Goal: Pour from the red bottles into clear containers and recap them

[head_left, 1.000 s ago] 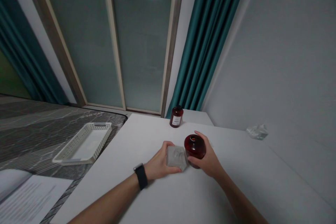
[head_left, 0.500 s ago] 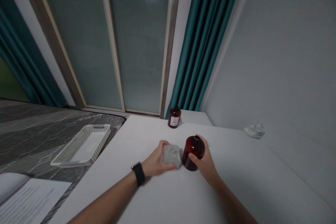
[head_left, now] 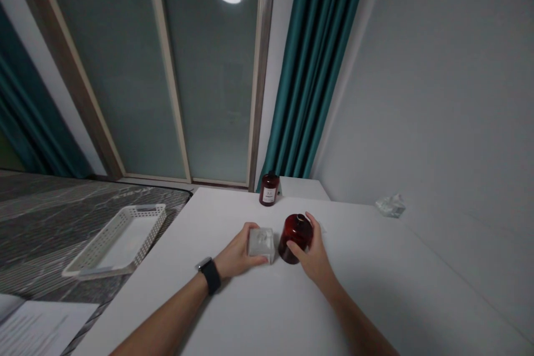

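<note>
My left hand (head_left: 240, 253) is closed around the side of a clear, square-sided container (head_left: 261, 243), possibly glass, low over the white table (head_left: 267, 311). Fingers wrap its far side and the thumb lies along the near side. My right hand (head_left: 314, 253) grips a dark amber bottle (head_left: 294, 236) from the right, thumb across its front. The bottle's narrow neck points up; whether its base touches the table I cannot tell. Bottle and container are close side by side, with a narrow gap. A black watch (head_left: 209, 275) is on my left wrist.
A second amber bottle (head_left: 269, 189) with a white label stands at the table's far edge. Crumpled clear plastic (head_left: 390, 206) lies at the right by the wall. To the left, lower down, are a white perforated basket (head_left: 146, 245) and open printed pages (head_left: 45, 325).
The whole view has shifted, so the table and everything on it appear farther left. Both hands keep their grips, and the amber bottle stays beside the clear container.
</note>
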A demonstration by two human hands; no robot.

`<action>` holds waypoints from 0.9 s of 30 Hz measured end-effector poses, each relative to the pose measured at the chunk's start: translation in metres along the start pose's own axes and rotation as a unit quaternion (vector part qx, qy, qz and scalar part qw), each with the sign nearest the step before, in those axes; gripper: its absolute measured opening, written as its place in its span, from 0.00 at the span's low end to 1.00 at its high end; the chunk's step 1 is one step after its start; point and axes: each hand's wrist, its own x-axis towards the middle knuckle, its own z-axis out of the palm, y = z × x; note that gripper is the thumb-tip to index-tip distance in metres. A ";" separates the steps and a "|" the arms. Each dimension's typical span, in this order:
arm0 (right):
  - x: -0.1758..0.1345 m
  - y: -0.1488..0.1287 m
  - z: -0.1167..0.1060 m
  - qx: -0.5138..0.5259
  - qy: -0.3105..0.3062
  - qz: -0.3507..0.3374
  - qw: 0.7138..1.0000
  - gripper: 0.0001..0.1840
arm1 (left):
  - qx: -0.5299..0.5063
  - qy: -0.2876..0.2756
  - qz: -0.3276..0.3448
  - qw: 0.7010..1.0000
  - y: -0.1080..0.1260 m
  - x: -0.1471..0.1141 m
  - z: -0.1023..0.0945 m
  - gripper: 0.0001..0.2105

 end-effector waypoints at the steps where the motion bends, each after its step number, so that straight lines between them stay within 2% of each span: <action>1: 0.000 0.000 0.000 0.004 -0.002 0.003 1.000 0.42 | 0.015 0.002 0.003 1.000 0.000 0.001 -0.002 0.27; 10: -0.001 0.007 -0.004 0.000 -0.019 -0.029 0.999 0.38 | 0.134 0.026 0.074 0.988 -0.006 0.004 -0.014 0.29; 13: -0.002 0.006 -0.011 -0.029 -0.020 -0.058 0.998 0.33 | 0.140 0.028 0.080 0.987 -0.010 0.005 -0.016 0.31; 19: 0.000 0.002 -0.022 0.011 -0.050 -0.066 0.996 0.26 | 0.149 0.034 0.076 0.985 -0.016 0.006 -0.025 0.31; 27: 0.001 0.001 -0.014 -0.012 0.004 -0.061 0.998 0.24 | 0.160 0.059 0.071 0.983 -0.022 0.007 -0.032 0.33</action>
